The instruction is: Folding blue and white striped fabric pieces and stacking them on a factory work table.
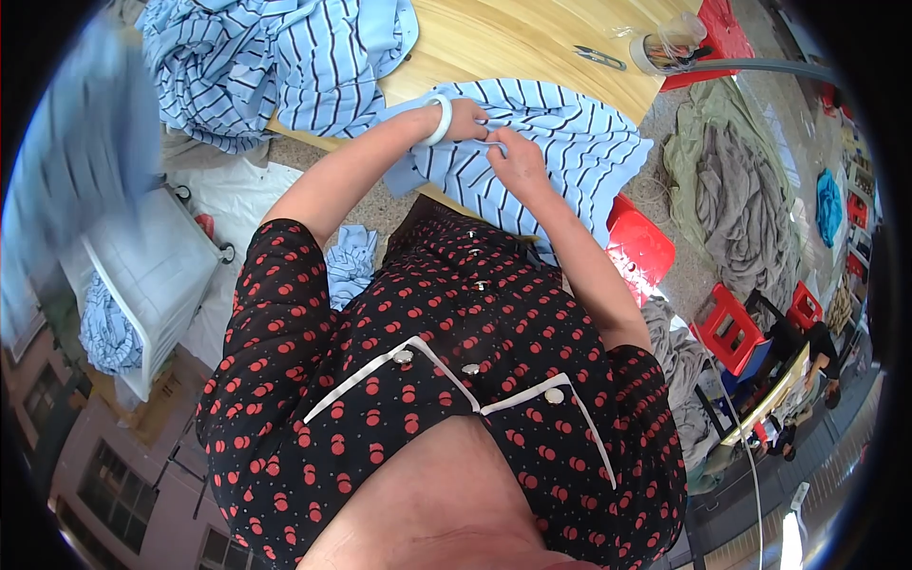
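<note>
Both the left hand [465, 119] and right hand [516, 157] pinched soft striped blue cloth [560, 152] on the wooden table [513, 43] (smooth, pale). Thread snips [599, 58] lay beyond the cloth.

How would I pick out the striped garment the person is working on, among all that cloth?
Find the wooden table. At its near edge lies a light blue striped garment, spread flat. Unlike the crumpled striped pile at the table's left, both the left hand and right hand rest on it.

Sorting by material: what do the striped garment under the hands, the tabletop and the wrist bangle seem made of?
Light blue dark-striped garment: soft knit-looking fabric, matte; it folds and drapes. Pale yellow tabletop: wood or wood-look laminate, with visible grain lines. Pale rounded bangle: smooth, glossy, possibly jade or plastic.
</note>
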`<action>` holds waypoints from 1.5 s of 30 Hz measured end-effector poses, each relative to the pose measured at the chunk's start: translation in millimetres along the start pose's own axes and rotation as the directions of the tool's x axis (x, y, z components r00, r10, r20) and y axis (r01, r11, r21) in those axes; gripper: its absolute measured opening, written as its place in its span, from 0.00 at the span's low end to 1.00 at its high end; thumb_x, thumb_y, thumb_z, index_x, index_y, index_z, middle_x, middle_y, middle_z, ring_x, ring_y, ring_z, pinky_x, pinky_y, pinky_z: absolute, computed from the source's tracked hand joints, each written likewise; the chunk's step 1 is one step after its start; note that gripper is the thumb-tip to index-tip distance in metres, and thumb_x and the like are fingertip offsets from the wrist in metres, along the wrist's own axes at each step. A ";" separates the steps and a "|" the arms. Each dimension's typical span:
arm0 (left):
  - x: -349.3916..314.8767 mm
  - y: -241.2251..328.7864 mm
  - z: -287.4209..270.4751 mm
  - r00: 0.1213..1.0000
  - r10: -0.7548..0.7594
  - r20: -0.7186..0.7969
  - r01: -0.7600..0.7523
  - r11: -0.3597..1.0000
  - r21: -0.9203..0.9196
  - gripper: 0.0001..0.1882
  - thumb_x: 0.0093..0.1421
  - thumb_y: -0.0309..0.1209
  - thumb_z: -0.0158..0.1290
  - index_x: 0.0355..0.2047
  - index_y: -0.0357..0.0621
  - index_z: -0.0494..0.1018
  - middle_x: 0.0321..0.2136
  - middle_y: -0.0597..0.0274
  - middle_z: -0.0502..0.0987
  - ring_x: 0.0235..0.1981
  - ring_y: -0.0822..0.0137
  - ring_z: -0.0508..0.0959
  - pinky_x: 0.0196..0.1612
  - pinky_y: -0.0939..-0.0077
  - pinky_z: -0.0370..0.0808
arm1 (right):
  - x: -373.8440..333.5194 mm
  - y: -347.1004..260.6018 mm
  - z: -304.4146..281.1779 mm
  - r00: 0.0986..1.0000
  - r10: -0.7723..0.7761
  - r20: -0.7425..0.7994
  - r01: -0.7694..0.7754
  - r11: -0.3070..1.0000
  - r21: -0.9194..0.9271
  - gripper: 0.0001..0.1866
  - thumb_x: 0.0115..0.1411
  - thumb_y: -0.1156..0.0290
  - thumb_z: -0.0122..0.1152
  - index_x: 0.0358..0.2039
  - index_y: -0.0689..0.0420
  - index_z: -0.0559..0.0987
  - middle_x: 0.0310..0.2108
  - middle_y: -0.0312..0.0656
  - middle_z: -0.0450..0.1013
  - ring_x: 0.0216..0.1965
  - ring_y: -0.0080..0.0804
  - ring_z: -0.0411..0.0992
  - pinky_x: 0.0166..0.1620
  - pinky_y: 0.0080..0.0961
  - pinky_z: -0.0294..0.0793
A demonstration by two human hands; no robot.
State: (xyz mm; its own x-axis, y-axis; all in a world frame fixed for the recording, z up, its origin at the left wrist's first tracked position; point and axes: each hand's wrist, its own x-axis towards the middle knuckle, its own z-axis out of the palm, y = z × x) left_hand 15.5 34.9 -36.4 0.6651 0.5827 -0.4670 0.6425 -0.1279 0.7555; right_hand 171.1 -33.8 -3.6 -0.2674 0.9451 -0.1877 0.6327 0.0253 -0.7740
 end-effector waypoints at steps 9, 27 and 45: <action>-7.1 19.0 -5.3 0.977 -0.208 -0.054 0.193 0.959 -0.210 0.12 0.45 0.37 0.47 0.19 0.39 0.70 0.13 0.61 0.67 0.17 0.73 0.63 0.22 0.78 0.61 | 0.8 -4.7 -0.3 0.987 0.029 -0.157 -0.019 0.998 0.061 0.07 0.44 0.74 0.50 0.27 0.59 0.71 0.25 0.49 0.69 0.28 0.45 0.68 0.31 0.33 0.67; -22.2 45.0 -10.6 0.991 -0.076 -0.108 0.084 0.994 0.072 0.13 0.47 0.34 0.43 0.24 0.35 0.69 0.25 0.44 0.71 0.30 0.47 0.70 0.35 0.62 0.66 | 7.5 -2.5 -5.3 0.923 -0.330 -0.197 0.264 0.917 -0.299 0.02 0.45 0.76 0.50 0.20 0.60 0.71 0.20 0.45 0.66 0.26 0.41 0.66 0.30 0.33 0.65; -32.1 34.3 15.9 0.905 0.091 -0.415 -0.033 0.989 0.146 0.07 0.45 0.29 0.41 0.19 0.37 0.65 0.19 0.45 0.69 0.25 0.48 0.69 0.29 0.59 0.65 | 6.2 3.1 -2.8 0.961 -0.258 -0.100 0.244 0.960 -0.137 0.03 0.46 0.78 0.46 0.22 0.63 0.69 0.20 0.49 0.66 0.26 0.45 0.65 0.30 0.36 0.65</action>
State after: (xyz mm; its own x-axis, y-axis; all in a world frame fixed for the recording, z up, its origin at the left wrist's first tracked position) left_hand 22.2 -1.0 -2.8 0.5027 0.8489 -0.1634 0.6690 -0.2624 0.6954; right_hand 173.4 -26.9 -5.5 -0.3475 0.9342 0.0802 0.6419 0.2994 -0.7059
